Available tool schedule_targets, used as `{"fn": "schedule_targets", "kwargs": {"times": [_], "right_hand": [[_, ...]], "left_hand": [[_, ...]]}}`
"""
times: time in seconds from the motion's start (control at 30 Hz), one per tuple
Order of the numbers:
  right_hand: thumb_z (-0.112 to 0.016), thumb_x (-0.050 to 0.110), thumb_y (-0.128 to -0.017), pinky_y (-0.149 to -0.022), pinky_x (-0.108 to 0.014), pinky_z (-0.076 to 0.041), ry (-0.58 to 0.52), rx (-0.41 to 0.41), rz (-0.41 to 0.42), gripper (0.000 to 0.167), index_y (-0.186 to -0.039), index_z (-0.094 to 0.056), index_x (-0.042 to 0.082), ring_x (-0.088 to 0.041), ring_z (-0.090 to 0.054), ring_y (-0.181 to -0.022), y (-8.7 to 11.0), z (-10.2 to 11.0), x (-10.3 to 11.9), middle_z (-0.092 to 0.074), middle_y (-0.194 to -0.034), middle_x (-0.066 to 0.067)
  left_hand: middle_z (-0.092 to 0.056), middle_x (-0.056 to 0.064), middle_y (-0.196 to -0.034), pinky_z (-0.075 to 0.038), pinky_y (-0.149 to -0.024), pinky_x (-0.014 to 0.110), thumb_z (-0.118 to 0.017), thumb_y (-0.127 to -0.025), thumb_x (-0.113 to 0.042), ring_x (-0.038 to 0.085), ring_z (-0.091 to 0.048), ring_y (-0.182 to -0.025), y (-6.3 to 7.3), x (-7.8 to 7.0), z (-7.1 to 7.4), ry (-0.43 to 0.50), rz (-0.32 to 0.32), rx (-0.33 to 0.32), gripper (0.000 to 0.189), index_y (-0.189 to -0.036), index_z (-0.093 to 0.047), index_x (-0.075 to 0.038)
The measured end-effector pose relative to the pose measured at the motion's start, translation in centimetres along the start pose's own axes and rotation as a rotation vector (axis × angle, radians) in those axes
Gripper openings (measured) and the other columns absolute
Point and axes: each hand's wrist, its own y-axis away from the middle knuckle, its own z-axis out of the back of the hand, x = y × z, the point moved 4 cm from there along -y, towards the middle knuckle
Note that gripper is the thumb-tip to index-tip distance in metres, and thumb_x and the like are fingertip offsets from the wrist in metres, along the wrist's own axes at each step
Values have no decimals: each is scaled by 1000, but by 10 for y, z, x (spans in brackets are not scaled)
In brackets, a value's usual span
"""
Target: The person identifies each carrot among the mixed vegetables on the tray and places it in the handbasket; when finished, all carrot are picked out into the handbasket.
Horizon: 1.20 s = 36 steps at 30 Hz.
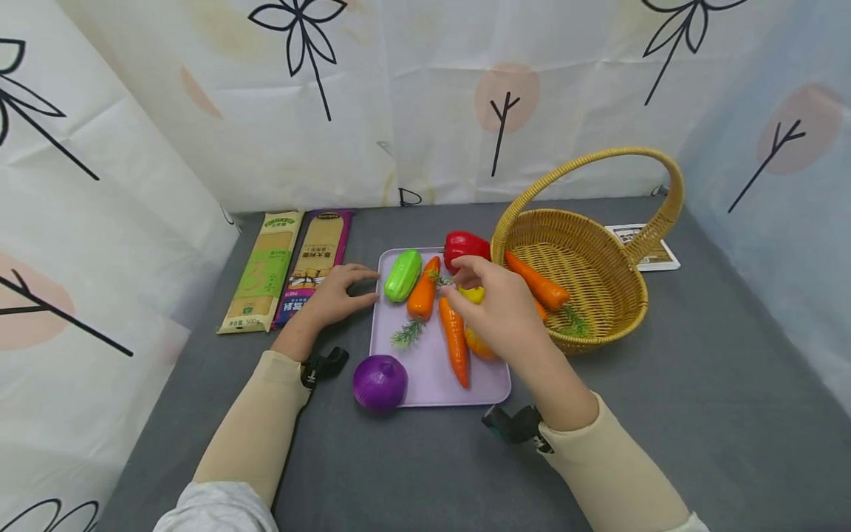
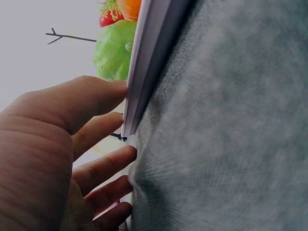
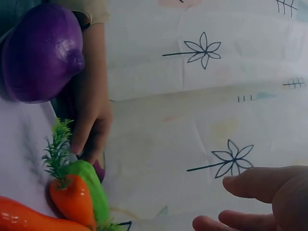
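Observation:
My left hand (image 1: pixel 339 292) rests at the left edge of a lilac tray (image 1: pixel 425 388), its thumb touching the rim in the left wrist view and its fingers fairly straight. Over the tray's right side hovers my right hand (image 1: pixel 501 307), thumb and fingers apart around nothing. Below and beside it lie a long orange carrot (image 1: pixel 455 347), a yellow piece (image 1: pixel 473 294) and a partly hidden orange-yellow item (image 1: pixel 480 346). A shorter carrot (image 1: pixel 422 295) and a green ridged vegetable (image 1: pixel 402 275) are on the left. A purple onion (image 1: pixel 380 383) sits at the near left corner.
A wicker basket (image 1: pixel 631 310) with a tall handle stands right of the tray, with carrots (image 1: pixel 541 284) inside. A red bell pepper (image 1: pixel 465 246) is at the tray's far right corner. Two pasta packets (image 1: pixel 262 273) lie left; a white-edged packet (image 1: pixel 658 258) lies behind the basket.

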Motion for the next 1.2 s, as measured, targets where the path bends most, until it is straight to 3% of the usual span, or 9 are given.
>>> {"fn": "schedule_targets", "kwargs": {"times": [0.2,0.4,0.6,0.7,0.93,1.2], "right_hand": [[-74,35,-95,-97,-44,-51,4,164,-154,46,-133,-64,10,-25,-68,-109,-8,-20,-19,-73,-113,-4],[-74,33,-95,-93,-43,-54,122,246,-141,43,-130,-68,8,-24,-68,-104,-11,-36,-28,-73,-113,-7],[-76,33,-92,-74,-41,-53,302,256,-87,41,-124,-71,8,-25,-62,-79,-13,-48,-30,-69,-90,-5],[-75,32,-92,-71,-41,-54,363,251,-81,41,-125,-70,8,-25,-62,-78,-12,-52,-30,-70,-94,-6],[-73,32,-93,-79,-43,-58,456,237,-89,45,-130,-68,7,-26,-66,-90,-11,-57,-29,-72,-113,-10],[-72,32,-93,-59,-38,-51,496,248,-112,27,-107,-70,9,-23,-58,-70,-11,-63,-34,-64,-82,-4]], "left_hand": [[-60,17,-138,-33,-113,56,-76,-94,-28,36,-47,-131,0,0,1,4,1,2,47,-135,-68,-8],[-59,18,-138,-33,-113,57,-76,-94,-27,37,-47,-131,0,1,2,-4,4,2,46,-135,-68,-8],[-59,17,-138,-32,-113,56,-76,-94,-28,37,-47,-131,0,0,1,-10,4,-1,46,-135,-68,-8],[-59,17,-138,-32,-113,56,-76,-94,-27,37,-47,-131,0,0,1,-13,8,-1,46,-135,-68,-8],[-60,18,-136,-33,-113,55,-76,-94,-27,37,-48,-130,0,-1,1,-17,-4,-10,45,-133,-69,-7],[-60,18,-137,-33,-113,55,-76,-93,-27,37,-48,-130,-1,-1,1,-20,-9,-6,46,-134,-69,-7]]}}
